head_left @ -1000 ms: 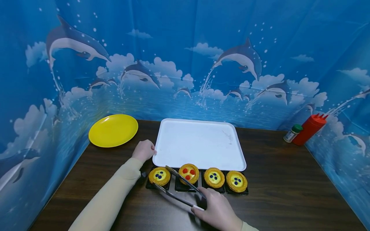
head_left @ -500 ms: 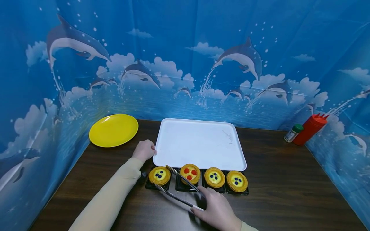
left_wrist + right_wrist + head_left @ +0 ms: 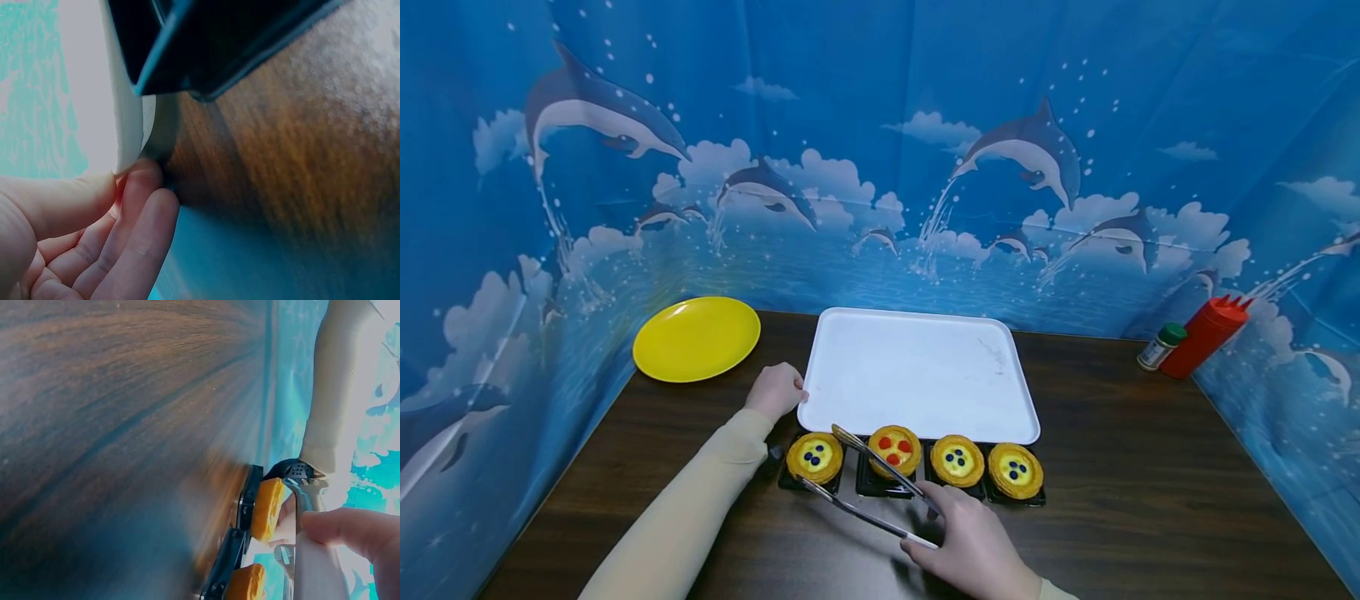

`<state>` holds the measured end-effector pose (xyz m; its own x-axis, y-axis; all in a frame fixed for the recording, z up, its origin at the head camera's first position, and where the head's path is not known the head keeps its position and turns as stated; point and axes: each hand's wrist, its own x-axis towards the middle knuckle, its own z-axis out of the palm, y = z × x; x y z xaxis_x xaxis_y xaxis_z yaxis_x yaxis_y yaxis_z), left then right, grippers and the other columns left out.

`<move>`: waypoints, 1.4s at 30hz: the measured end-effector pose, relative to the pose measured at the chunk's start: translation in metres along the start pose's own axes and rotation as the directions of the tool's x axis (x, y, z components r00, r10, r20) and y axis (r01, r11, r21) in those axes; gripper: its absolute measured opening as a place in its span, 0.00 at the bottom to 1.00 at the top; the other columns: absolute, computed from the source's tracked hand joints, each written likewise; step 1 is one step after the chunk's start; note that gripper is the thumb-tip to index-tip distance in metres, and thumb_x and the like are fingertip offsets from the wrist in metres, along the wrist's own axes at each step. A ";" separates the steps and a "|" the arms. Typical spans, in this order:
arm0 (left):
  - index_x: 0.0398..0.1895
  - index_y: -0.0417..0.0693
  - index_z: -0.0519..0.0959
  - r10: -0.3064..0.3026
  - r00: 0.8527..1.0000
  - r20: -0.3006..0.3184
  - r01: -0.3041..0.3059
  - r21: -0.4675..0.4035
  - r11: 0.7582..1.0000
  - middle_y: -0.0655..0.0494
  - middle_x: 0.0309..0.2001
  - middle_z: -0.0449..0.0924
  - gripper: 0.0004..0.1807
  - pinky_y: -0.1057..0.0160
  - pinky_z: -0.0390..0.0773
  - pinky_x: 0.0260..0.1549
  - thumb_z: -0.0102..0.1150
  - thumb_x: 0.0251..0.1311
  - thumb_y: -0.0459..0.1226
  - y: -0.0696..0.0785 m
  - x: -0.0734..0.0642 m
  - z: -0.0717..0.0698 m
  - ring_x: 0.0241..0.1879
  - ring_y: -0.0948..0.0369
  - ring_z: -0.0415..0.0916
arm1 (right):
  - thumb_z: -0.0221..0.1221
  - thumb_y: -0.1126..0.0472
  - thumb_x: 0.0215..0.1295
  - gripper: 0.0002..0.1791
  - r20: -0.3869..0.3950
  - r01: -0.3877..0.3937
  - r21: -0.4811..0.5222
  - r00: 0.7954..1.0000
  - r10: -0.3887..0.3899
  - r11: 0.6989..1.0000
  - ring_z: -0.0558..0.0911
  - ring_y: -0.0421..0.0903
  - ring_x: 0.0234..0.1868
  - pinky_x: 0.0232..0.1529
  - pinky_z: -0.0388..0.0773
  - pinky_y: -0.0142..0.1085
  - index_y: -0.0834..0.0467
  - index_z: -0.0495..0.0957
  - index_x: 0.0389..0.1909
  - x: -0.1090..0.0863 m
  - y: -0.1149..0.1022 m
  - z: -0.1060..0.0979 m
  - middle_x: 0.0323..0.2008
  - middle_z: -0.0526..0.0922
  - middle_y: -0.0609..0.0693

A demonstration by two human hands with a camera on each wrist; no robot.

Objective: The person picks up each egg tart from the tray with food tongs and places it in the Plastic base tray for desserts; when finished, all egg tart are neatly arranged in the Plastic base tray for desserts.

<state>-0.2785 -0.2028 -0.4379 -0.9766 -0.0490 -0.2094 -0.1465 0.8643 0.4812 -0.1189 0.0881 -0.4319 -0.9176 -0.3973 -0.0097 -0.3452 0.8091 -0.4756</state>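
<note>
My left hand (image 3: 777, 390) pinches the near-left edge of the white tray (image 3: 917, 375) between thumb and fingers, as the left wrist view also shows. My right hand (image 3: 966, 542) holds metal tongs (image 3: 868, 518) with their arms spread. In the head view, the tong tips lie on either side of the leftmost tart (image 3: 814, 457), which has blue dots; contact is unclear. This tart sits in a black holder (image 3: 792, 482). To its right, a tart with red dots (image 3: 895, 450) lies partly behind the upper tong arm. Two more blue-dotted tarts, the nearer one (image 3: 957, 461) and the rightmost (image 3: 1015, 472), complete the row.
A yellow plate (image 3: 696, 340) lies at the back left of the dark wooden table (image 3: 1150, 467). At the back right, a red squeeze bottle (image 3: 1205, 337) stands beside a green-capped shaker (image 3: 1161, 347). A blue dolphin-print cloth (image 3: 880, 150) hangs behind the table.
The red-dotted tart and its black holder have shifted slightly right. My right hand has moved a little right with the tongs, while my left hand stays at the tray edge.
</note>
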 end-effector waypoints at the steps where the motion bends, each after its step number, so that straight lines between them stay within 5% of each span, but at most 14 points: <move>1: 0.36 0.36 0.83 0.000 1.000 -0.001 0.000 0.001 1.000 0.47 0.32 0.80 0.08 0.56 0.76 0.38 0.63 0.57 0.34 0.000 0.000 0.000 0.31 0.54 0.71 | 0.68 0.40 0.46 0.38 0.002 -0.004 0.003 1.000 0.004 1.000 0.79 0.41 0.37 0.36 0.79 0.41 0.58 0.76 0.55 -0.001 0.000 -0.002 0.44 0.82 0.49; 15: 0.37 0.36 0.83 -0.003 1.000 -0.001 0.003 0.007 1.000 0.46 0.34 0.81 0.09 0.55 0.76 0.38 0.63 0.57 0.34 0.000 0.001 0.002 0.31 0.53 0.72 | 0.69 0.39 0.46 0.37 -0.045 -0.118 0.060 0.992 0.121 0.991 0.74 0.36 0.29 0.29 0.74 0.31 0.56 0.76 0.55 -0.018 0.016 -0.031 0.35 0.81 0.44; 25: 0.43 0.35 0.82 -0.045 0.998 0.031 0.046 -0.034 0.998 0.44 0.39 0.80 0.12 0.53 0.77 0.43 0.62 0.59 0.35 -0.002 0.001 0.000 0.35 0.52 0.72 | 0.74 0.46 0.42 0.35 -0.178 -0.251 0.148 0.945 0.275 0.957 0.73 0.40 0.29 0.27 0.72 0.30 0.55 0.77 0.54 -0.033 0.047 -0.058 0.38 0.82 0.48; 30: 0.44 0.35 0.81 -0.043 0.998 0.047 0.046 -0.071 0.996 0.43 0.40 0.81 0.13 0.53 0.77 0.43 0.62 0.59 0.34 -0.004 -0.001 0.000 0.35 0.52 0.72 | 0.71 0.45 0.47 0.35 -0.199 -0.314 0.168 0.918 0.344 0.934 0.71 0.40 0.25 0.23 0.69 0.29 0.56 0.75 0.56 -0.038 0.067 -0.071 0.31 0.79 0.49; 42: 0.42 0.37 0.83 -0.019 0.998 0.052 0.023 -0.080 0.997 0.49 0.32 0.81 0.11 0.57 0.77 0.36 0.63 0.58 0.34 -0.011 -0.001 0.001 0.31 0.54 0.73 | 0.65 0.41 0.55 0.37 -0.256 -0.353 0.152 0.888 0.382 0.923 0.72 0.44 0.28 0.26 0.68 0.35 0.64 0.71 0.57 -0.033 0.118 -0.089 0.34 0.81 0.52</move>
<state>-0.2758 -0.2117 -0.4441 -0.9641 -0.0393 -0.2625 -0.1813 0.8200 0.5429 -0.1476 0.2356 -0.4092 -0.9971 0.0676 0.0352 0.0356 0.8213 -0.5693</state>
